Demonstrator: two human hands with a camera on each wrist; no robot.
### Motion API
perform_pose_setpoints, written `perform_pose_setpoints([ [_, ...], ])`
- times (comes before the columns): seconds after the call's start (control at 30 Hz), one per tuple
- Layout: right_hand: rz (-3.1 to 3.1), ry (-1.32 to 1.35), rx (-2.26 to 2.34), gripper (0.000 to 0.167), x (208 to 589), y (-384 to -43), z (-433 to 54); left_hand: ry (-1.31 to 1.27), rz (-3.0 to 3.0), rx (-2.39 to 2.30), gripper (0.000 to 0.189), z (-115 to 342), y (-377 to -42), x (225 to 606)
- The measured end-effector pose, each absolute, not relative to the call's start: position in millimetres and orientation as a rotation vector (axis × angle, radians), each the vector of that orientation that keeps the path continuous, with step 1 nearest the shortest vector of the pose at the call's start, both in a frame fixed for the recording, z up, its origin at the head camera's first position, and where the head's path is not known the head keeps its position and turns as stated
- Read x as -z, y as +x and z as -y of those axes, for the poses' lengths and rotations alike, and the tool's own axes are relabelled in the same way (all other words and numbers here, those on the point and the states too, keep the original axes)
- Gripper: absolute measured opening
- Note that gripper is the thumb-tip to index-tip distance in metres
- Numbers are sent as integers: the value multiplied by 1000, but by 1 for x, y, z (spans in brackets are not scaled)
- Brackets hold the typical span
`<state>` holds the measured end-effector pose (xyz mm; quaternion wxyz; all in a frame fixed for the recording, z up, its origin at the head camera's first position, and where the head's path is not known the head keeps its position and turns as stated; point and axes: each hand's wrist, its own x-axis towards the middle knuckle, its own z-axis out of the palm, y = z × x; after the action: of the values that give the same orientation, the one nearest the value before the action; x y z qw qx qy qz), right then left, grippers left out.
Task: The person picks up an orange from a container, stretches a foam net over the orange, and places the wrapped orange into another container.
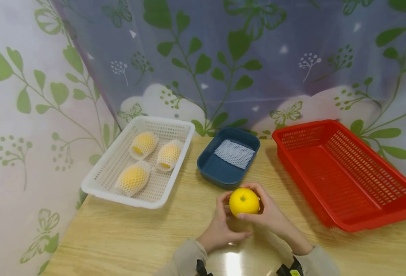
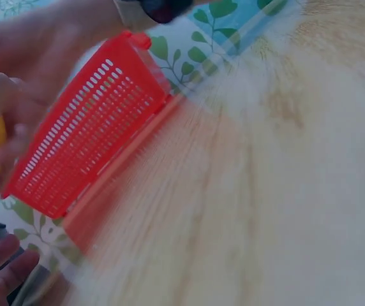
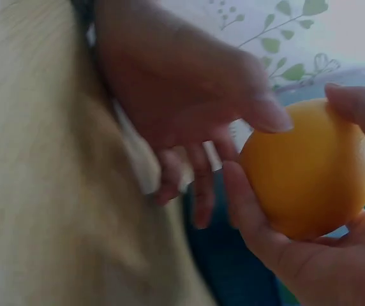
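Note:
My right hand (image 1: 272, 216) holds an orange (image 1: 244, 202) above the table, with its fingers and thumb around the fruit; the right wrist view shows this grip on the orange (image 3: 310, 172) up close. Beside it on the left, my left hand (image 1: 220, 228) has its fingers loosely spread near the fruit and its thumb apart from it. Whether a left fingertip touches the orange is hard to tell. Just behind the hands stands a dark blue tray (image 1: 211, 168). A flattened white foam net sleeve (image 1: 235, 153) lies inside it.
At the left, a white basket (image 1: 120, 197) contains three yellow fruits in foam nets, one being a netted fruit (image 1: 134, 179) near its front. A red basket (image 1: 344, 180) stands at the right. All sit on a wooden table (image 1: 120, 237) before a patterned curtain (image 1: 203, 50).

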<state>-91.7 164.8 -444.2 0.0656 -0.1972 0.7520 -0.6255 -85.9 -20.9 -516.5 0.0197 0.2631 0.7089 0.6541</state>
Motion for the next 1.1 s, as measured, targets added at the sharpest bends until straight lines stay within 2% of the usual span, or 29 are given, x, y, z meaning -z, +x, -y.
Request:
perform_pose_setpoints([
  [0.23,-2138,-560,1986,70,477,-91,-162,817,-2224,-2023,98,23,-87,525],
  [0.4,-2147,-553,2034,70,492,-89,-162,837,-2290,-2019,87,22,-86,527],
  [0.7,-2061,-629,2120,68,513,-88,-165,850,-2354,-2016,80,19,-86,530],
  [1.1,-2038,-731,2147,69,517,-96,-163,816,-2454,-1910,83,21,-92,528],
])
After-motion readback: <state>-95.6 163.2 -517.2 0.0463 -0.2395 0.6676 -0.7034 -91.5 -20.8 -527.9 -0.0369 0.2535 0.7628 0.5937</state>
